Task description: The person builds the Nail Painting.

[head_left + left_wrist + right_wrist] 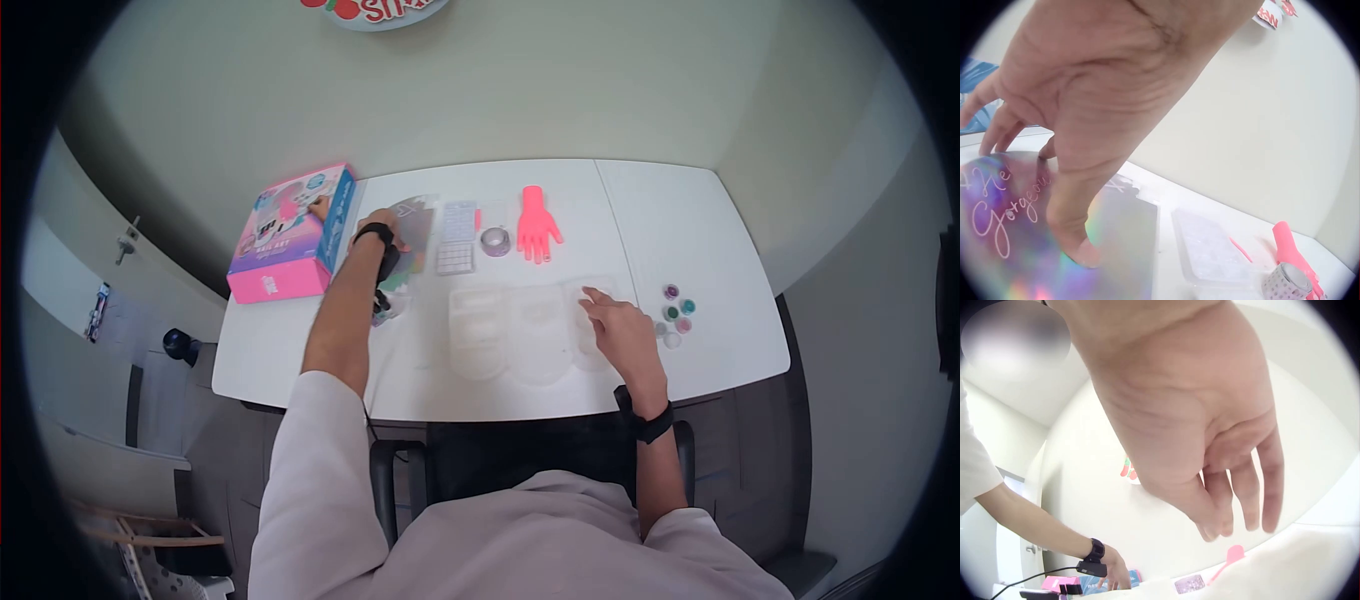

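My left hand (381, 228) reaches to the back left of the table. Its spread fingers and thumb rest on a shiny holographic sheet (1125, 231) with "Hey Gorgeous" lettering, holding nothing curled in them. In the left wrist view, the thumb lies flat across the sheet and the other fingers bend toward its far side. My right hand (625, 335) hovers at the right part of a translucent moulded plastic tray (478, 355), fingertips over its edge. In the right wrist view its fingers hang loosely downward with nothing between them.
A pink and blue nail art box (285, 235) stands at the left. Clear cases (456, 258), a glittery tape roll (495, 241) and a pink model hand (538, 225) lie at the back. Several small glitter pots (683, 325) sit right of my right hand.
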Motion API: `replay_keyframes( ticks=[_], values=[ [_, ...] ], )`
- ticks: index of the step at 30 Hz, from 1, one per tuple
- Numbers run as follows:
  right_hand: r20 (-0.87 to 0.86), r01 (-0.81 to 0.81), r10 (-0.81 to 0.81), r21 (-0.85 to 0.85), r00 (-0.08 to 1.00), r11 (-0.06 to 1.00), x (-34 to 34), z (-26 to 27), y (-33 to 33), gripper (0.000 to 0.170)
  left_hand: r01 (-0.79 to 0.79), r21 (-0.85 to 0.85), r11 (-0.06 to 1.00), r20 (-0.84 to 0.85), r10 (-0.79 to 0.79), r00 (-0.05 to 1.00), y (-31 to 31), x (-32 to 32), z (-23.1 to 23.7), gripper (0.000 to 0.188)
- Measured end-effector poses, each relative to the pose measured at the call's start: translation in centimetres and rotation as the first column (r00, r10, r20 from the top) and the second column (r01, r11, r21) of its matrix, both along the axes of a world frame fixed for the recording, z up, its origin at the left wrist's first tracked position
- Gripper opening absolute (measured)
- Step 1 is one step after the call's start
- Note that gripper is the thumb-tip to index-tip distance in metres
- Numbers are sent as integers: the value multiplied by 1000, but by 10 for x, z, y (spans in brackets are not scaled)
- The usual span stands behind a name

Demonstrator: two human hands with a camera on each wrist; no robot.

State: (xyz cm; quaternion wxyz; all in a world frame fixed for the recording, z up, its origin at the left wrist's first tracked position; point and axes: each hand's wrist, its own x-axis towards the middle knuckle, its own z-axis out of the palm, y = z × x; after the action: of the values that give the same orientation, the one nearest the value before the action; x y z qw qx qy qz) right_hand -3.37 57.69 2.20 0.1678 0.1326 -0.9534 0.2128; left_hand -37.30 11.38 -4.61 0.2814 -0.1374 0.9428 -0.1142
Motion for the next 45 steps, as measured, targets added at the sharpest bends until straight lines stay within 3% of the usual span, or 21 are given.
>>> replay_keyframes(
  ticks=[2,4,5,7,8,9,11,15,21,23,24,25,27,30,33,34,37,41,43,44,45],
  values=[
    [7,4,-4,-36,1000,999,6,21,0,24,86,22,996,58,-87,995,7,15,18,85],
    [-32,-2,-3,-138,999,990,9,33,-6,25,110,182,977,51,-121,991,18,39,46,94],
    [-24,-30,26,-147,999,989,10,37,-7,25,149,177,973,-49,-142,989,17,44,43,102],
    [-100,-13,-5,-179,995,984,9,40,-8,26,126,126,984,-1,-127,992,19,42,40,108],
    [-93,-39,22,-190,995,981,10,41,-8,26,58,147,987,32,-64,997,26,52,54,109],
    [-63,-19,6,-206,998,978,10,41,-6,26,-164,183,969,213,124,969,17,25,36,114],
    [-30,4,-11,-217,999,976,10,40,-10,26,-133,158,978,335,73,940,19,22,40,106],
    [10,23,-22,-175,1000,984,12,43,-10,26,-162,134,978,338,109,935,24,15,29,98],
    [-34,-12,7,-165,999,986,12,42,-9,29,-73,138,988,132,54,990,24,20,28,91],
    [49,28,-19,-195,999,980,11,44,-9,28,-89,167,982,227,49,973,21,10,22,92],
    [33,20,-15,-180,999,983,10,42,-7,26,-181,168,969,356,111,928,20,-1,22,96],
    [29,20,-15,-182,999,983,8,42,-5,26,-180,168,969,352,111,929,22,1,27,96],
    [-41,-22,16,-156,999,987,8,39,-3,24,-162,216,963,133,135,982,28,14,28,101],
    [-35,-14,9,-161,999,987,6,42,-7,23,-130,187,974,115,109,987,22,-1,9,106],
    [8,8,-7,-183,1000,983,6,48,-13,22,-93,221,971,52,84,995,32,26,50,122],
    [16,9,-6,-190,1000,982,4,46,-13,22,-175,221,960,-178,216,960,34,34,41,136],
    [-47,-41,33,-185,998,982,2,43,-13,22,-181,215,960,-174,220,960,32,39,39,142],
    [3,-5,6,-182,1000,983,4,46,-12,22,-183,162,970,-201,214,956,14,31,34,135],
    [-6,-1,0,-178,1000,984,2,46,-9,22,-171,279,945,-80,200,977,-3,16,30,115],
    [-20,-4,0,-180,1000,984,2,45,-8,23,-87,211,974,-101,110,989,0,16,39,90],
    [-32,-8,2,-183,999,983,3,43,-8,23,-85,206,975,-103,108,989,-1,19,46,90]
  ],
)
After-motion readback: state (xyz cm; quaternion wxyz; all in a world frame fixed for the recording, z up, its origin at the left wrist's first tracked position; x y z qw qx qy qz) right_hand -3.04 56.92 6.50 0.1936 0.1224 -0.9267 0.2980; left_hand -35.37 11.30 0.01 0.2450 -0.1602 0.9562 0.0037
